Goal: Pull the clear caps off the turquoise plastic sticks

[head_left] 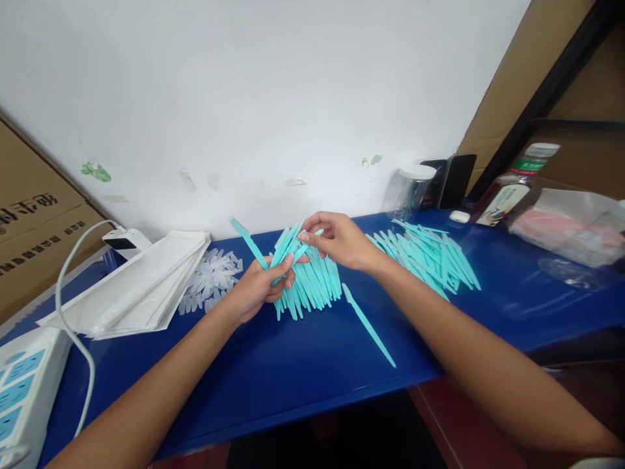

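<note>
My left hand [266,286] is closed around several turquoise eyebrow razors [252,242], one of them sticking out to the upper left. Over the same bunch, my right hand [336,240] pinches the end of a razor [308,249] between thumb and fingers. Beneath both hands lies a pile of turquoise razors [312,286], partly hidden by them. A single razor [370,326] rests apart on the blue table, slanting toward the front edge. To the right is another heap of razors [430,257]. Small translucent caps [215,277] are piled left of my left hand.
White padded envelopes [141,293] lie left of the caps, near a white power strip [29,384] and its cable. At the back right stand a clear jar [413,192], a dark phone [456,182] and a bottle [512,185]. A plastic-wrapped pink pack [569,228] sits beyond.
</note>
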A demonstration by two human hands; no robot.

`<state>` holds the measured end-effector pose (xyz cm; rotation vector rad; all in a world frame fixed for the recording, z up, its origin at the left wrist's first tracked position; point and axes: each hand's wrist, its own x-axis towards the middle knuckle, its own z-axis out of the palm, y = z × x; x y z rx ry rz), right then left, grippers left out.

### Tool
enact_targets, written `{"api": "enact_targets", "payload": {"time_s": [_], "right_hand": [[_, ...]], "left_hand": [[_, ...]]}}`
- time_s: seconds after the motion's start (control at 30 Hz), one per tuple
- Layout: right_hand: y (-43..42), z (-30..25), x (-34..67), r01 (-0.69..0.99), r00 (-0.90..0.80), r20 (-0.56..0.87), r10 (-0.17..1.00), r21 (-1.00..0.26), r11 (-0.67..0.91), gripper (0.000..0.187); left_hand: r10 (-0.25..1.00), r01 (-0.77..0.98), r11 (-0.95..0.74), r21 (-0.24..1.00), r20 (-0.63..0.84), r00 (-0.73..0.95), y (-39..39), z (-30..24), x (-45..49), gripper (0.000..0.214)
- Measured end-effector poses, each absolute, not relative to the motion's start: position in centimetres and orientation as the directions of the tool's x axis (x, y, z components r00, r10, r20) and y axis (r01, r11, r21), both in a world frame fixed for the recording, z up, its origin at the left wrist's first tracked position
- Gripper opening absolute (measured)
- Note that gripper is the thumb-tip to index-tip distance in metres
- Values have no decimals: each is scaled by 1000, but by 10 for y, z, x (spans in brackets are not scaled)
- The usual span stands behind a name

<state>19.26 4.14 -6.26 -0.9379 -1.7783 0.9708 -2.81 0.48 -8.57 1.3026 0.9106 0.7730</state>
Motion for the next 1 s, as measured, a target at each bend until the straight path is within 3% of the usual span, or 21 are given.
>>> {"api": "enact_targets", "payload": {"time_s": [0.3, 0.5, 0.67, 0.83, 1.0], "right_hand": [[40, -56, 199, 142, -415, 294, 861, -914, 380, 33], [41, -55, 199, 86, -443, 294, 847, -926, 366, 24], [40, -56, 199, 53, -452, 309, 836, -927, 371, 32], [39, -56, 195, 80, -428, 289, 856, -932, 355, 36], [38, -57, 193, 133, -388, 229, 893, -945, 300, 26]], "left_hand": [[877, -83, 209, 974, -150, 457, 6, -85, -30, 37], [878, -73, 207, 976, -152, 454, 6, -82, -29, 45], [893, -107, 190, 976, -127, 431, 5, -81, -27, 49], [912, -101, 152, 983, -100, 398, 5, -82, -26, 45], [917, -99, 137, 986, -88, 390, 6, -87, -26, 41]]}}
